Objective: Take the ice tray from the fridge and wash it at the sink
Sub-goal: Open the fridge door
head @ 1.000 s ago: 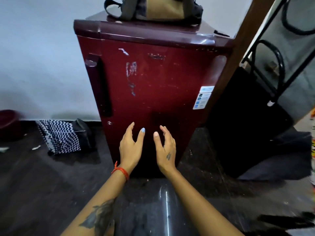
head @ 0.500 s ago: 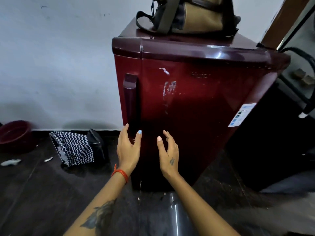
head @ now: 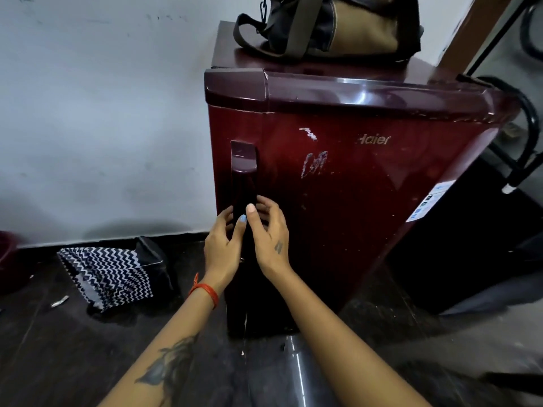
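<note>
Fridge [head: 367, 201] shut, dark red, standing against the wall; a bag [head: 332, 27] sits on its top. We see no ice tray anywhere; we take it to be inside, behind the closed door. Nothing of the task is done yet by our reckoning: door to open, tray to find and lift out, then the carry to a sink (no sink in view) and the wash.

Both our hands are at the vertical door handle [head: 244, 183], low on its dark bar. Left hand [head: 221, 248] comes in from the wall side, fingers loosely curved, thumb tip lying on the bar's front. Right hand [head: 270, 233] comes from the door side, fingers bent toward the bar, thumb up against it. Neither hand has closed round the handle; whether the far fingertips touch it, we cannot tell. Both hold nothing.

On the floor by the wall, a zigzag-patterned cloth [head: 105, 277].
</note>
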A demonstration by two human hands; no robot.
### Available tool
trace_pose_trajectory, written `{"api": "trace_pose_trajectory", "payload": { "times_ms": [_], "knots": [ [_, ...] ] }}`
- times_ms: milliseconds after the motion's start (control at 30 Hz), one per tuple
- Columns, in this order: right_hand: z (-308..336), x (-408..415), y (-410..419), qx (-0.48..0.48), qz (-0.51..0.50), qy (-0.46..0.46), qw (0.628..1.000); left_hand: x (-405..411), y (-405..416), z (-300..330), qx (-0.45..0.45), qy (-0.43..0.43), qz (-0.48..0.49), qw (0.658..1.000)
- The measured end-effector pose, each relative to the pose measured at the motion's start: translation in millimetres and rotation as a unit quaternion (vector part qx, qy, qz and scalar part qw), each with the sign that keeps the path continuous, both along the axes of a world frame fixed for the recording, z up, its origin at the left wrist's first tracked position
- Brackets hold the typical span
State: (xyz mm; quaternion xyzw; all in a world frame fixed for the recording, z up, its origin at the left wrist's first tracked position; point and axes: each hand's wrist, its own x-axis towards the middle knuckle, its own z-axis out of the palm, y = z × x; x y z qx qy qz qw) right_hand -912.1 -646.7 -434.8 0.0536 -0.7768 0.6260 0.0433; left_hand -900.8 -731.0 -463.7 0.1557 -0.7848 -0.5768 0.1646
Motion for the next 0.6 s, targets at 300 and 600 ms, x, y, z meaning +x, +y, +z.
{"api": "trace_pose_trajectory", "payload": {
  "times_ms": [300,600],
  "knots": [
    [12.9,-6.3,-11.3,0.050,0.011,-0.017,0.999,-2.0,-9.4,-5.3,0.027,-0.031,-0.055,0.998],
    [15.0,-6.1,-10.4,0.058,-0.004,-0.021,0.998,-1.6,-9.8,-6.2,0.006,-0.028,-0.052,0.998]
  ]
}}
